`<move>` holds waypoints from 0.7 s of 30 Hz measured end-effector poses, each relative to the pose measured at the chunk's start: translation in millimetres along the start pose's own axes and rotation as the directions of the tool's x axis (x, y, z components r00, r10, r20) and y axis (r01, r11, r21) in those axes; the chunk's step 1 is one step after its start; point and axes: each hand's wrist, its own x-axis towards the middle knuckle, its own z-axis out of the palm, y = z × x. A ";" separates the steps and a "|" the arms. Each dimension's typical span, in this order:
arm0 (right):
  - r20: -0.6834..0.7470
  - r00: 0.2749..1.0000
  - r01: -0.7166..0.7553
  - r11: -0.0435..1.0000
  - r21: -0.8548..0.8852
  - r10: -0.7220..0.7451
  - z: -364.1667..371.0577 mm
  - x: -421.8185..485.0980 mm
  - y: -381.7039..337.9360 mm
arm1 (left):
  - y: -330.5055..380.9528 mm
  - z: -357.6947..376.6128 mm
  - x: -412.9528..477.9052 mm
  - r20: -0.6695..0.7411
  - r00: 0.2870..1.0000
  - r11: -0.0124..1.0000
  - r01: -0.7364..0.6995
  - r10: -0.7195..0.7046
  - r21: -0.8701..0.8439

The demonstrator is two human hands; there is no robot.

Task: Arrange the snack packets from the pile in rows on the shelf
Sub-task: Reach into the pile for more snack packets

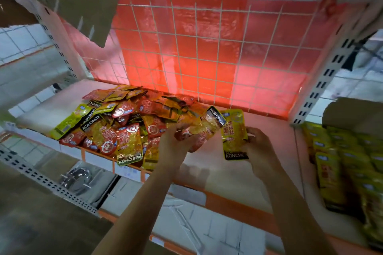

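Note:
A loose pile of red and yellow snack packets (124, 122) lies on the left half of the white shelf (238, 172). My left hand (176, 138) grips a yellow-orange packet (207, 125) with a black band at the pile's right edge, along with a red packet under it. Just to the right, my right hand (258, 143) holds a yellow packet (234, 134) upright by its right edge, black label at the bottom. The shelf surface under and right of my hands is bare.
A wire grid backed by red sheeting (207, 51) closes the shelf's rear. Rows of yellow packets (348, 167) stand on the neighbouring shelf at the right, under a cardboard box (352, 114). White slotted uprights (323, 76) frame the bay. An orange strip (228, 198) edges the shelf front.

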 end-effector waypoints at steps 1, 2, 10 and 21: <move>-0.007 1.000 0.016 1.000 -0.001 -0.016 -9.8 -3.3 1.1 | -1.3 7.8 -1.2 0.022 1.000 1.000 0.010 -0.009 -0.018; -0.021 0.999 0.027 1.000 -0.015 -0.027 -19.8 -6.3 2.6 | -2.1 15.9 -2.4 0.045 0.999 0.999 0.020 -0.019 -0.035; -0.283 0.954 0.095 0.995 -0.029 -0.099 -89.1 -27.0 17.3 | 12.8 78.4 -18.1 0.303 0.935 0.893 0.289 -0.185 -0.345; -0.260 0.930 0.238 0.965 -0.111 -0.259 -147.3 -56.1 13.0 | 30.0 153.1 -50.3 0.638 0.747 0.830 0.468 -0.187 -0.305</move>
